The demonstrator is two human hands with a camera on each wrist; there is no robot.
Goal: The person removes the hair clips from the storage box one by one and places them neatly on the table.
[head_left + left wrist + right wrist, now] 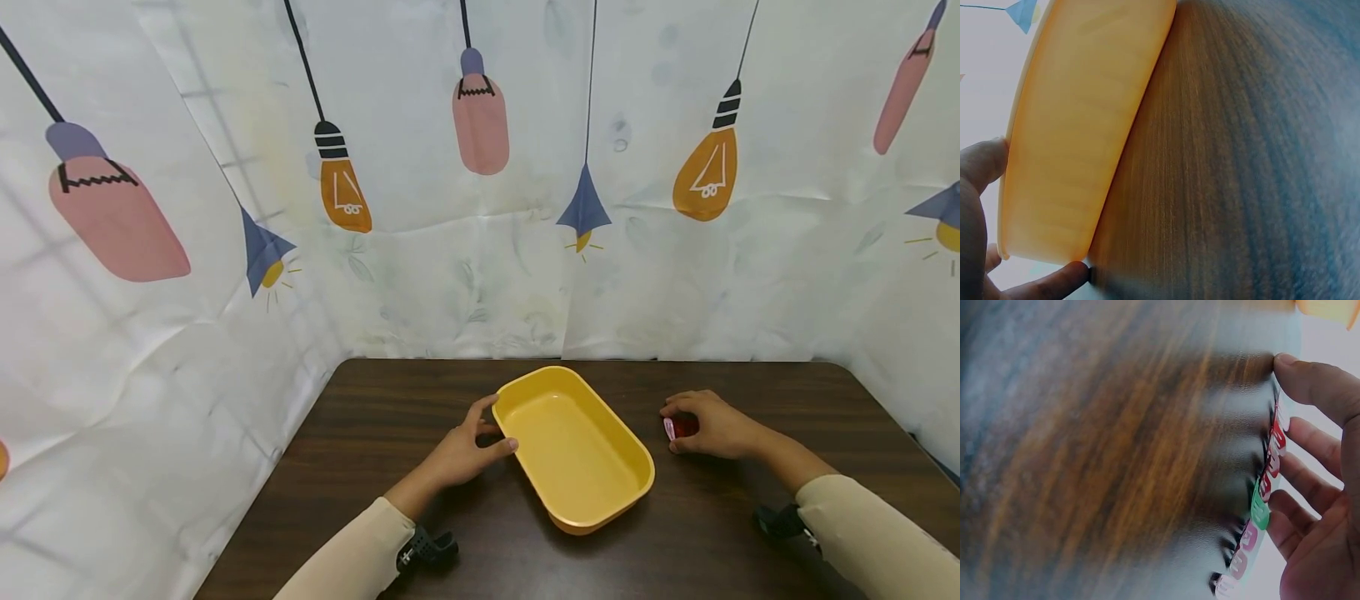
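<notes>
On the dark wooden table we see one yellow oblong tray, centred and empty. Our left hand braces its near-left rim, thumb and fingers spread wide, probably to steady it. Right of the tray, our right hand curls around one small red-and-white packet, lying on the table.

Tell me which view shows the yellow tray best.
The head view: the whole tray shows, open side up, between both hands. The left wrist view shows only its outer wall close up; the right wrist view catches just a corner.
</notes>
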